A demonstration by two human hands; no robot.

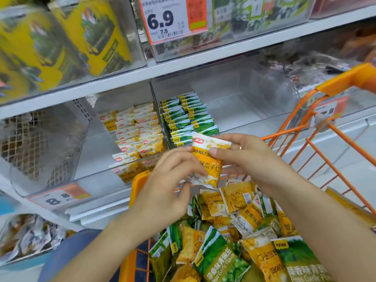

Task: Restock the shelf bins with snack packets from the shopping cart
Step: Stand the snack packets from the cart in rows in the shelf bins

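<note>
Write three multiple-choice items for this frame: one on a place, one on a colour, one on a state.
1. Where do the rows of green packets stand?
A. in the clear bin right of the yellow packets' bin
B. on the top shelf
C. on the floor

2. What colour is the wire shopping cart?
A. blue
B. orange
C. grey

3. What is the state of the yellow-and-white snack packet above the cart?
A. lying loose in the cart
B. filed in a bin
C. held in the grip of both hands

Key: 1 A, the green rows sit just right of the clear divider; 2 B, its frame and handle are orange; 3 C, the left hand and right hand both pinch it.
</note>
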